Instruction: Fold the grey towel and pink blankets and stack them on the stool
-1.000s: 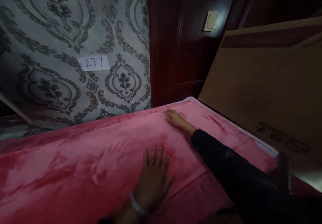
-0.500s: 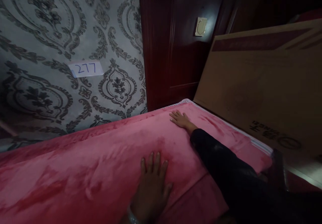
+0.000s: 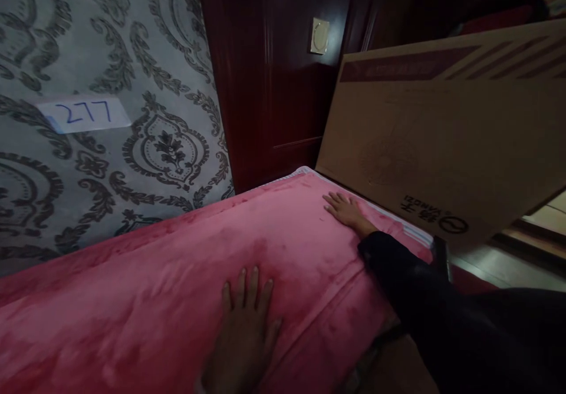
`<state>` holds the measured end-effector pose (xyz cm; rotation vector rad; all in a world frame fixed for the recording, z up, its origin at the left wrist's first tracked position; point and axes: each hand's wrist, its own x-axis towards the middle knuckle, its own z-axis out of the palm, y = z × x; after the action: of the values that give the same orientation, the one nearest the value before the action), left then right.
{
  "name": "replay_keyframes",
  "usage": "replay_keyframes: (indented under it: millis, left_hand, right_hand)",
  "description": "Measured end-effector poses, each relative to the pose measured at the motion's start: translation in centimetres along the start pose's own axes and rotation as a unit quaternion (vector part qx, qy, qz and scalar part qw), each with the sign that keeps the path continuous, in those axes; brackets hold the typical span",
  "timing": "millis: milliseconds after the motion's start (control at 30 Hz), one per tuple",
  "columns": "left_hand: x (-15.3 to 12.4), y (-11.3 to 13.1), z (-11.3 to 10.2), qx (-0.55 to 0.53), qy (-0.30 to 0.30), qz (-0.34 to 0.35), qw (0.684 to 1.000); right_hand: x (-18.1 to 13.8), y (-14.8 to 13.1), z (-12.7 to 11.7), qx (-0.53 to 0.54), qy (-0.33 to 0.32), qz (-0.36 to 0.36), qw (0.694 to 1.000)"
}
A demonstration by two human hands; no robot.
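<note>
Left hand point(image 3: 244, 340): palm down, flat on the pink plush cover point(image 3: 283, 235), fingers fanned apart, thumb out to the right; nothing gripped. Right hand point(image 3: 345, 210): ahead and to the right of the left one, also palm down on the cover, fingers spread and pointing left, nothing pinched. Dark sleeve point(image 3: 411, 291) runs from the right wrist toward the lower right.

The cover lies under both hands and extends well to the left of the left hand. Its pile shows lighter and darker patches. A crease passes just right of the left thumb and runs forward, nearer side of the right hand. Striped edging point(image 3: 418, 236) lies to the right of the right hand.

Beyond the right hand, on its right: cardboard box point(image 3: 442, 140), leaning, printed. Beyond it, to the left: dark red panel point(image 3: 269, 93) with switch plate point(image 3: 319, 36). Forward-left of the left hand: patterned wall point(image 3: 165, 152) bearing paper label point(image 3: 86, 114), "277".
</note>
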<state>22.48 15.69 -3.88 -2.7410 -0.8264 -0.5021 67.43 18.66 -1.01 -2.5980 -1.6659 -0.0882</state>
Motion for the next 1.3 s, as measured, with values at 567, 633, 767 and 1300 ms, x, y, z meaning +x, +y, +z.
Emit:
replay_keyframes:
  millis: [567,633,767,1300]
  left_hand:
    - [0.6,0.1,-0.9,0.008,-0.041,-0.005,0.999]
    - [0.9,0.2,-1.4,0.004,-0.058,-0.008,0.998]
    - [1.4,0.4,-2.1,-0.013,-0.086,-0.012,0.996]
    - [3.7,4.5,-5.4,-0.1,-0.116,0.088,0.984]
  right_hand:
    - [-5.0,3.8,0.9,-0.017,0.016,0.103,0.994]
    - [-6.2,3.6,1.1,-0.009,0.013,0.106,0.994]
    - [-7.0,3.7,0.1,0.032,0.014,0.132,0.991]
    - [-18.5,-0.7,2.5,0.229,0.188,-0.243,0.924]
